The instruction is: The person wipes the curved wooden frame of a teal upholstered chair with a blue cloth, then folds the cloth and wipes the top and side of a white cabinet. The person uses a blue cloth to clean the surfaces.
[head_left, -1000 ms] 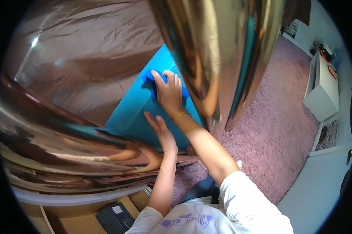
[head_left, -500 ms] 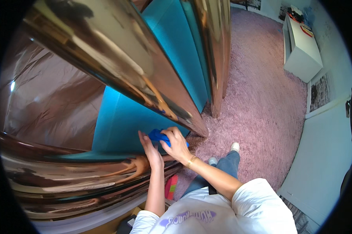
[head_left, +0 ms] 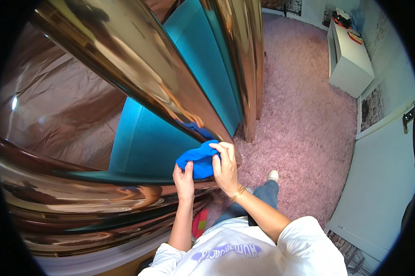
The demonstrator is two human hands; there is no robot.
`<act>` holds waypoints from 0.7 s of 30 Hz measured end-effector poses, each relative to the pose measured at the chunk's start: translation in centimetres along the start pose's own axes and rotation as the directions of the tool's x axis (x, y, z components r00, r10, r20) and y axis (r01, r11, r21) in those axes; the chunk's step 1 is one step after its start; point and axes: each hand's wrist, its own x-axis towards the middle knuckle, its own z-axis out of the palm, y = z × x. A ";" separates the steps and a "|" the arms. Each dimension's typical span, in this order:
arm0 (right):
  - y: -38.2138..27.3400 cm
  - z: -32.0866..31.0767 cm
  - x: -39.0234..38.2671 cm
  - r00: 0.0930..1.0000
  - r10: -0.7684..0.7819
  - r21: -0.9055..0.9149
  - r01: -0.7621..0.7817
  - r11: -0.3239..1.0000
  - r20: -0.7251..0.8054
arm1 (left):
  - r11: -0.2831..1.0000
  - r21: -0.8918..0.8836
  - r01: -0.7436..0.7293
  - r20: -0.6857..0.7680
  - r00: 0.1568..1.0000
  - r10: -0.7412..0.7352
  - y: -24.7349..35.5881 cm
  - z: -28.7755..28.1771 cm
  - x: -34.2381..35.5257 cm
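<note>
A bright blue cloth (head_left: 199,162) is spread between my two hands, partly folded. My left hand (head_left: 184,180) pinches its left edge between thumb and fingers. At the cloth's upper right, my right hand (head_left: 225,166) grips it with bent fingers; gold bracelets circle that wrist. Just beyond the cloth stands a shiny bronze-coloured curved post (head_left: 170,78), whose surface mirrors the blue. Behind and beside it is turquoise upholstery (head_left: 141,142). I cannot tell whether the cloth touches the post.
Glossy bronze rolls (head_left: 92,207) run along the left below the upholstery, with crinkled brown sheeting (head_left: 74,110) behind. Pink shaggy carpet (head_left: 299,101) covers the floor. A white cabinet (head_left: 352,69) with items on top stands far right, and a white door (head_left: 373,184) is nearer.
The cloth was bunched under my right hand, with the left palm upright beside it. Now it is opened out, and my left fingers hold it too. My right hand has shifted slightly right.
</note>
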 end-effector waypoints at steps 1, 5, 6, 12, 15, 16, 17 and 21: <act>-0.5 -0.3 0.6 0.998 -0.053 -0.037 0.051 0.998 -0.046 | 0.999 -0.006 -0.039 -0.005 0.999 0.039 0.2 0.1 0.0; -2.7 -0.6 5.2 0.929 -0.314 -0.063 0.308 0.949 -0.194 | 0.976 -0.065 -0.209 -0.070 0.976 0.204 4.8 2.3 0.9; -3.7 -0.2 6.8 0.894 -0.389 -0.048 0.388 0.920 -0.223 | 0.952 0.004 -0.305 -0.119 0.945 0.304 6.0 2.6 1.5; -6.8 2.6 12.0 0.804 -0.568 -0.122 0.554 0.823 -0.178 | 0.842 0.105 -0.529 -0.242 0.807 0.538 10.1 4.7 5.4; -4.6 2.6 11.3 0.823 -0.542 -0.186 0.513 0.838 -0.172 | 0.823 0.224 -0.522 -0.222 0.795 0.564 7.9 4.6 5.8; -3.4 3.0 10.6 0.845 -0.509 -0.162 0.486 0.859 -0.166 | 0.777 0.321 -0.542 -0.177 0.771 0.611 6.7 4.2 5.5; -1.8 3.2 9.9 0.864 -0.472 -0.134 0.454 0.881 -0.174 | 0.728 0.403 -0.555 -0.127 0.754 0.645 5.5 4.2 5.1; 4.0 2.3 5.2 0.974 -0.207 -0.072 0.201 0.977 -0.088 | 0.778 0.448 -0.440 0.035 0.878 0.477 1.7 3.8 2.8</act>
